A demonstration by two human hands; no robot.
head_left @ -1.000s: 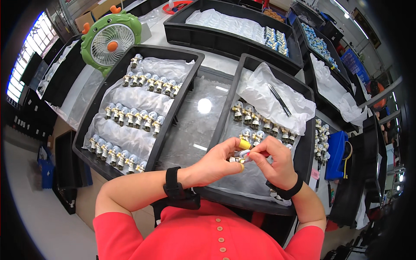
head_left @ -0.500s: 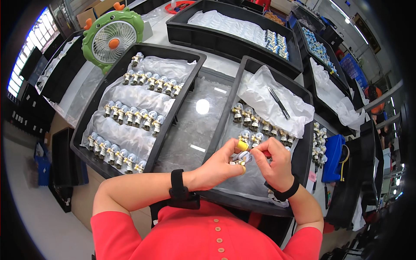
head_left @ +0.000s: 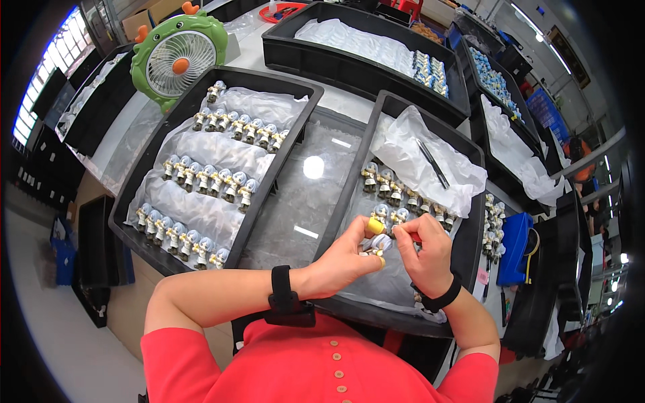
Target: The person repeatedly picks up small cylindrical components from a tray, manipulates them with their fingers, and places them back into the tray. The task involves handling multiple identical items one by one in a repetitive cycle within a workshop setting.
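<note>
My left hand (head_left: 336, 263) is closed round a small figurine (head_left: 381, 243) with pale blue-white hair, held over the right-hand black tray (head_left: 330, 235). Yellow covers sit on fingertips of that hand. Close against the figurine, my right hand (head_left: 426, 254) pinches a slim tool with a red part (head_left: 416, 237); the fingers hide most of it. Beyond my hands, rows of similar figurines (head_left: 385, 183) stand in the same tray, partly under crumpled white wrapping (head_left: 463, 176). A black pen (head_left: 432, 163) lies on that wrapping.
On the left, a black tray (head_left: 304, 107) holds several rows of figurines on white sheeting. A green fan (head_left: 151, 67) stands behind it. Further black trays (head_left: 295, 55) line the back and right. A blue pouch (head_left: 514, 250) lies right of my tray.
Both hands stay close together at the figurine, with only tiny finger shifts. The figurine has turned slightly in my left hand. The whole view has moved a little.
</note>
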